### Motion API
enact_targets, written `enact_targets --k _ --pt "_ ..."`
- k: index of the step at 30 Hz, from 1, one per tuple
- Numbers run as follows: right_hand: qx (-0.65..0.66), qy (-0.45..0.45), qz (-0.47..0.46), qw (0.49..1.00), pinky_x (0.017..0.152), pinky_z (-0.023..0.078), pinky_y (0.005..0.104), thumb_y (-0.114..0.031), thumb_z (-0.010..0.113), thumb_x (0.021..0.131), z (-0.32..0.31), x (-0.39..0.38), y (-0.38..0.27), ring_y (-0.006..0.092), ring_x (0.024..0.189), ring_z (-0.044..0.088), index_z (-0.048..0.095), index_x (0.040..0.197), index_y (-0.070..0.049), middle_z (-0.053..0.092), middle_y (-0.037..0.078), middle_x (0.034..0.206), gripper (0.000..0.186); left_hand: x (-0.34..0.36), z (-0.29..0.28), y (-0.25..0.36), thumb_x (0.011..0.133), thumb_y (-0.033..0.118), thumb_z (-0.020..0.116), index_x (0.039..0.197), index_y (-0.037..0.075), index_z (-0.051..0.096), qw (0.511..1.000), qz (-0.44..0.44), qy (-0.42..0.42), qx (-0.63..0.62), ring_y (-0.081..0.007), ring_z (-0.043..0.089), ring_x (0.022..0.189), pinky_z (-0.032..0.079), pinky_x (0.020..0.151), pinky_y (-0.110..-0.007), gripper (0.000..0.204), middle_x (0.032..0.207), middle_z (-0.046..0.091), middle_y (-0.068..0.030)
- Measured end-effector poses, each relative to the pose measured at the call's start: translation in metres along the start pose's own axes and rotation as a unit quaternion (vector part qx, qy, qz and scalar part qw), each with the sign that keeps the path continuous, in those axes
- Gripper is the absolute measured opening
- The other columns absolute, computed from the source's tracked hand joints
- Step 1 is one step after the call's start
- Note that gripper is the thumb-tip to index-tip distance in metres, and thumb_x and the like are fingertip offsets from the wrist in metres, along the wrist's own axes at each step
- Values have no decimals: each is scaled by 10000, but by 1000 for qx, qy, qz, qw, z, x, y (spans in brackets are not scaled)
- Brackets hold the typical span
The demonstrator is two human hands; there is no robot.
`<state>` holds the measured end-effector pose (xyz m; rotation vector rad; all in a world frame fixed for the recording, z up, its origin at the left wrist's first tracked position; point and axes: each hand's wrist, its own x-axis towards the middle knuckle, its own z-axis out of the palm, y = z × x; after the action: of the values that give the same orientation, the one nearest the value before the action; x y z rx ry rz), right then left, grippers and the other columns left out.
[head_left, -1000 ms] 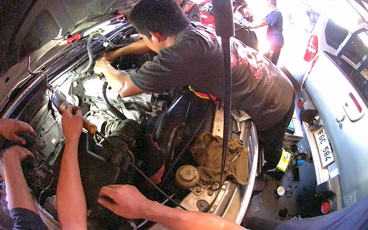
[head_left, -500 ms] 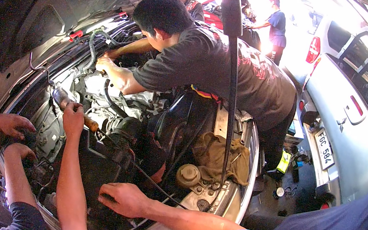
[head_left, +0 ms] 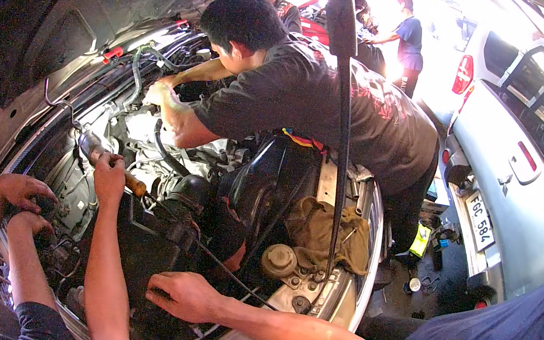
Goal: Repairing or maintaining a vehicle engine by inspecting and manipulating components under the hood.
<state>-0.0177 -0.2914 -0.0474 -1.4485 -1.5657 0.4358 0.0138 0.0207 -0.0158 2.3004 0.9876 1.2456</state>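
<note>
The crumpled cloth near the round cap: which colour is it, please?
The cloth is olive-brown; it shows best in the head view.

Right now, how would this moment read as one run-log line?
left hand: holds brown-handled work lamp | right hand: loosely curled over black cover | hood: raised

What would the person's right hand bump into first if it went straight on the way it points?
Probably the person's own left forearm, which crosses the picture just left of the right hand. Depth is unclear, so the hand might pass underneath it instead.
</note>
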Motion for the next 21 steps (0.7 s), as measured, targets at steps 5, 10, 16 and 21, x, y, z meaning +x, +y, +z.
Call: enact_targets --k 5,10,16,21 --pt "-2 0 -2 1000 748 509 511 -281 564 939 1 0 1 406 870 631 591 967 -43 635 178 895 241 -1 -1 0 853 194 576 955 11 675 1000 9 -1 -8 -366 641 899 477 825 -422 231 936 676 -191" --pt "-8 -3 3 1000 750 507 515 -284 565 938 1 0 1 409 870 629 590 969 -43 635 179 894 244 -3 -3 3 849 189 576 953 11 675 1000 18 3 -2 -361 643 890 476 818 -424 228 930 676 -195" --pt "-9 1 0 1000 749 510 513 -293 560 940 1 0 1 406 877 632 590 969 -43 640 179 905 253 -2 -2 2 852 191 574 955 7 675 1000 21 6 -4 -365 642 890 475 813 -428 234 932 677 -202" --pt "-7 0 1 1000 746 511 513 -297 559 942 1 0 1 407 879 632 591 968 -44 641 178 908 257 -2 -2 3 852 196 577 959 7 677 1000 21 6 10 -367 644 890 476 812 -429 240 941 679 -202"
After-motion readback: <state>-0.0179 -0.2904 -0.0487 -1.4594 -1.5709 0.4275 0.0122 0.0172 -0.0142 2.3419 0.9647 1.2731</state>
